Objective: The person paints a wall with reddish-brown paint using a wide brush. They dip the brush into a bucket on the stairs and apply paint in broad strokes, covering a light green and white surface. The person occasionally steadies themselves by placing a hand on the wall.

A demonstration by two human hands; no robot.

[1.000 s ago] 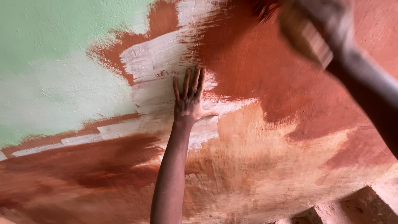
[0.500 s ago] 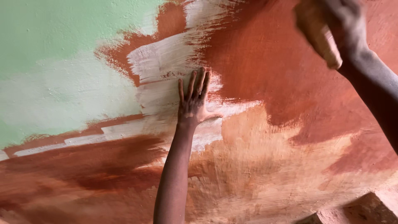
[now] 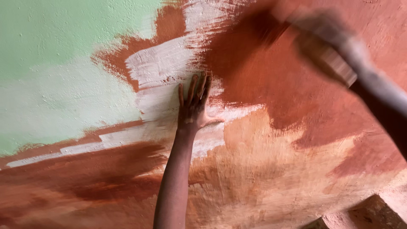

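Left hand (image 3: 193, 106) still pressed flat against the wall (image 3: 263, 169), fingers spread wide on the white patch (image 3: 159, 68), holding nothing; same spot as half a second ago. Right hand (image 3: 328, 53) now lower and farther toward the left hand than before, heavily blurred, closed around a paintbrush (image 3: 271, 32) whose bristles touch the wet red-brown paint (image 3: 250, 76) up and to the right of the left hand. Pale green paint (image 3: 55, 38) well off to the left hand's other side. No containers in view.
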